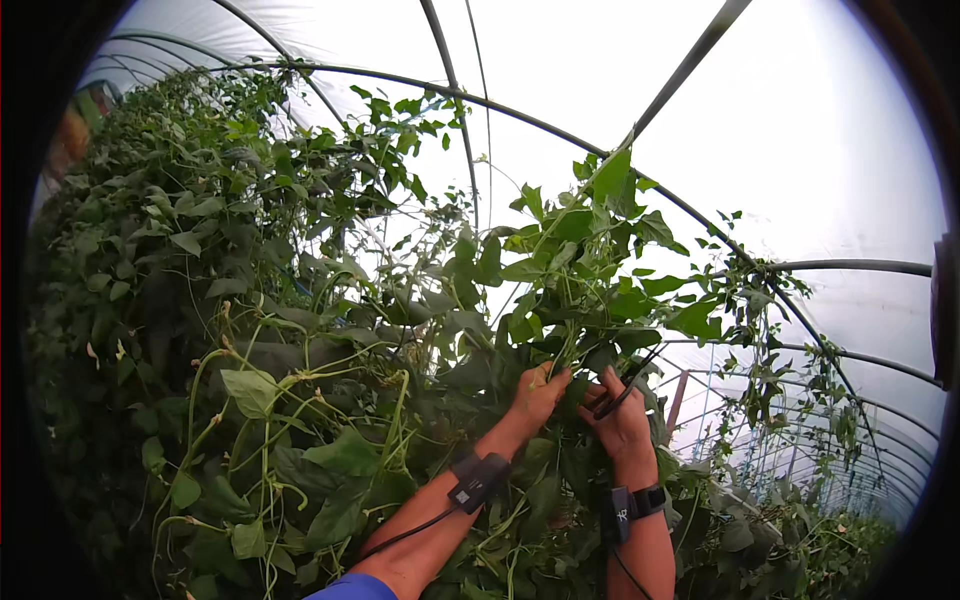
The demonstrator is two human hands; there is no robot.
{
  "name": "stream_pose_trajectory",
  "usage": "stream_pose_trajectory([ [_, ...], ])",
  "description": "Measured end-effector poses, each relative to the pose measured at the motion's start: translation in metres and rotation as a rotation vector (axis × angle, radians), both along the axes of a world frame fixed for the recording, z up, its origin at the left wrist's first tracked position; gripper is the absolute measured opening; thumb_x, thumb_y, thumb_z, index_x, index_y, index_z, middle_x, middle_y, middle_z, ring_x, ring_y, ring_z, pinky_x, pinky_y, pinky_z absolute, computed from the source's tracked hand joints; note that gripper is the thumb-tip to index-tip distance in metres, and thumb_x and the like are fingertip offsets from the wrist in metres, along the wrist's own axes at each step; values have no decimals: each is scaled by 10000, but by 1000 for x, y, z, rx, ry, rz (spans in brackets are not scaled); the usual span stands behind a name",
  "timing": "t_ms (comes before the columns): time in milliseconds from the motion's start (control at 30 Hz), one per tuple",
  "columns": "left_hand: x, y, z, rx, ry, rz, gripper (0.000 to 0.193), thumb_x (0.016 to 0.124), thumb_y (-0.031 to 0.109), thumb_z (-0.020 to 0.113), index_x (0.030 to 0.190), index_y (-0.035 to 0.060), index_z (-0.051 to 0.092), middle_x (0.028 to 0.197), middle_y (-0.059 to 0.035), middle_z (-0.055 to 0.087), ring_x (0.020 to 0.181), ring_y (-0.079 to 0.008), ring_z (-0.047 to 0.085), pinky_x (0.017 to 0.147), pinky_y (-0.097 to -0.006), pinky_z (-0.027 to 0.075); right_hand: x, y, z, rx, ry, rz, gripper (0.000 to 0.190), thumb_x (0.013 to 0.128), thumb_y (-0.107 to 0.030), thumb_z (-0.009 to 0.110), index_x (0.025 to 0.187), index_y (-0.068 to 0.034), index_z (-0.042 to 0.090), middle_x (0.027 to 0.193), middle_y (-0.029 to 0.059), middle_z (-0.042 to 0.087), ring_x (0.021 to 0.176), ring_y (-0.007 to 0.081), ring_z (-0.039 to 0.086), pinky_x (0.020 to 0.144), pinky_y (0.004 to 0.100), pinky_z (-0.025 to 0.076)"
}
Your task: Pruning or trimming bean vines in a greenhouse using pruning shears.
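Before me stands a tall mass of climbing bean vines [577, 300] with broad green leaves. My left hand [541, 390] is closed on a bunch of thin green vine stems [568, 345] near the middle of the view. Just right of it, my right hand [619, 412] is raised among the leaves with a dark-handled tool [622, 394], perhaps scissors or snips, lying across its fingers. Leaves hide some fingertips. Each wrist bears a strapped black device with a cable.
Slender green bean pods [397, 420] and stems hang at lower left. Dense vines [150, 262] rise along the left. Curved metal greenhouse hoops [525, 109] carry translucent sheeting overhead. More vines [761, 337] hang at the right, with a row beyond.
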State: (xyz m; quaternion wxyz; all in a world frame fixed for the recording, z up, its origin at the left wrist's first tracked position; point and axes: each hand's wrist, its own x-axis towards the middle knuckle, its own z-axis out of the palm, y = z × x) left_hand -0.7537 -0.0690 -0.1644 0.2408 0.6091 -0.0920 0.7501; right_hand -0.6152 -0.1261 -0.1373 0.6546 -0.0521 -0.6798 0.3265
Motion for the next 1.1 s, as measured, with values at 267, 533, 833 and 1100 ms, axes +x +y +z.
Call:
stream_pose_trajectory([
  [267,4,30,-11,205,-41,364,159,888,156,555,940,7,570,707,-101,579,655,-136,516,623,-314,423,-43,50,48,-36,-7,419,213,876,-185,572,1021,-29,575,832,95,611,761,261,595,651,387,483],
  [533,-3,26,-28,117,108,603,297,830,106,573,1114,23,546,863,-238,606,808,-373,629,682,-385,479,-45,65,27,252,-60,49,179,764,16,469,921,-32,540,805,58,590,714,132,576,606,291,480],
  [833,-2,9,-53,358,164,647,456,748,87,566,1200,58,508,1045,-198,602,958,-366,590,828,-366,469,-54,27,6,142,274,22,90,813,-42,570,898,-23,548,712,21,560,513,139,524,395,270,374],
  [1100,11,3,-59,470,166,830,557,725,138,608,1262,102,470,1187,-204,539,1045,-389,542,873,-424,464,-36,15,1,252,223,-9,27,818,-53,532,810,-61,507,624,-11,466,439,120,456,362,259,340],
])
